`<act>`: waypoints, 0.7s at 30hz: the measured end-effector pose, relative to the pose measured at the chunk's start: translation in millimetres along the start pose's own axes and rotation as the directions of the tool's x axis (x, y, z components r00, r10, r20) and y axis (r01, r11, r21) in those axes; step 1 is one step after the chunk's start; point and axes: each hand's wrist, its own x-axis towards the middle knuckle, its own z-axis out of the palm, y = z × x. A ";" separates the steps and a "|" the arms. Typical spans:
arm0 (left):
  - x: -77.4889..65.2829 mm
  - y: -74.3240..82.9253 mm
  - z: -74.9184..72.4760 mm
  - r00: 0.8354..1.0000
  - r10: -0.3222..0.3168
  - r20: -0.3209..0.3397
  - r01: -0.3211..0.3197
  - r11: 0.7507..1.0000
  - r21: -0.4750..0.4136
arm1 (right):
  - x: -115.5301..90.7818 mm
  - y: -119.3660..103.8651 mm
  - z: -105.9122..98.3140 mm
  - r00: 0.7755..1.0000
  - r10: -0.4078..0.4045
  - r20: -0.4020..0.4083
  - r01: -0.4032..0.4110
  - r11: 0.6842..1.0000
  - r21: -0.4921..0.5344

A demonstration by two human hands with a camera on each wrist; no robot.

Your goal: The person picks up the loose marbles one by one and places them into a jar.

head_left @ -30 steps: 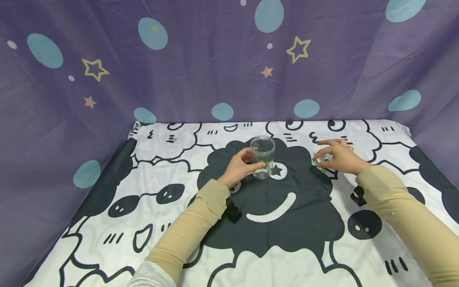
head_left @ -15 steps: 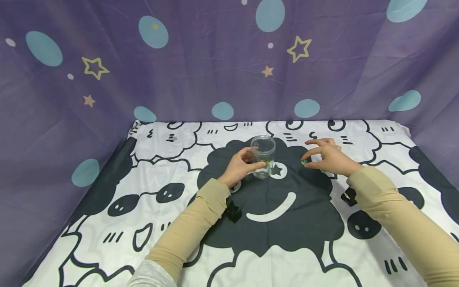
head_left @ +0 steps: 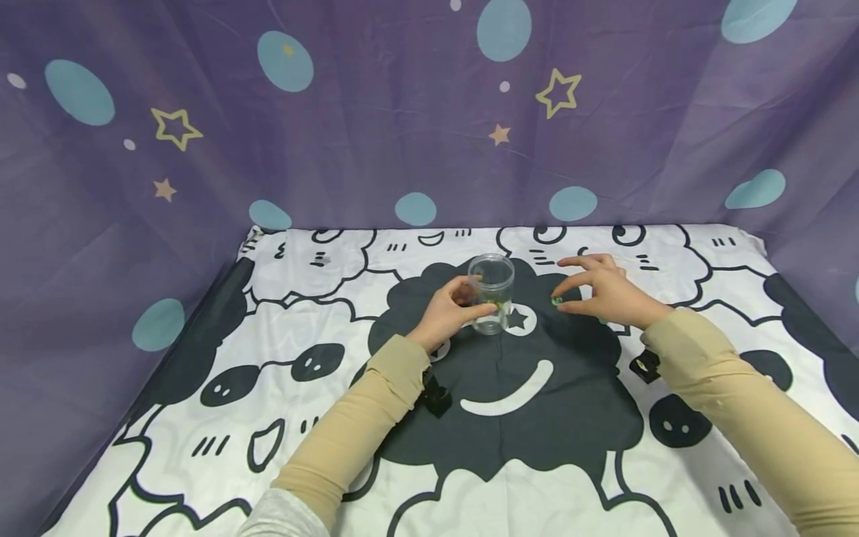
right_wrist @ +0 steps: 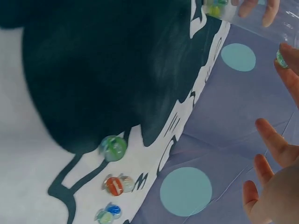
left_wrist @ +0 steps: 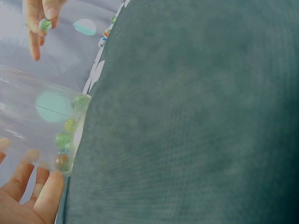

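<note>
My left hand point(head_left: 446, 312) grips a clear plastic jar point(head_left: 493, 287) from its left side, the jar standing upright with its mouth open. Several marbles point(left_wrist: 64, 140) in green, yellow and orange lie at the jar's bottom in the left wrist view. Just right of the jar, my right hand point(head_left: 607, 294) pinches a green marble point(head_left: 557, 300) between thumb and index finger, the other fingers spread out. That marble is apart from the jar. In the right wrist view, loose marbles lie on the cloth: a green one point(right_wrist: 113, 148), an orange one point(right_wrist: 113, 185) and a blue one point(right_wrist: 114, 210).
A white and black cloth point(head_left: 499, 440) printed with cartoon sheep covers the table. A purple curtain point(head_left: 369, 134) with stars and dots hangs behind it. Black camera mounts sit at the left wrist point(head_left: 436, 395) and the right wrist point(head_left: 646, 365).
My right hand has moved left toward the jar with the green marble, away from the loose marbles. The left hand and the jar have stayed in place.
</note>
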 end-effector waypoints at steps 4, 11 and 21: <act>-0.2 -0.1 -0.1 1.000 0.001 0.003 -0.001 1.000 0.000 | 1.3 -5.1 -2.3 1.000 -0.012 -0.007 0.012 1.000 -0.007; -1.1 2.8 -0.2 1.000 -0.026 0.008 0.026 1.000 -0.008 | 5.9 -17.1 -7.6 0.998 -0.038 -0.040 0.038 0.999 -0.022; -0.6 3.4 0.6 0.999 -0.032 0.000 0.032 0.999 0.002 | 16.1 -34.9 -12.6 0.995 -0.079 -0.063 0.077 0.996 -0.036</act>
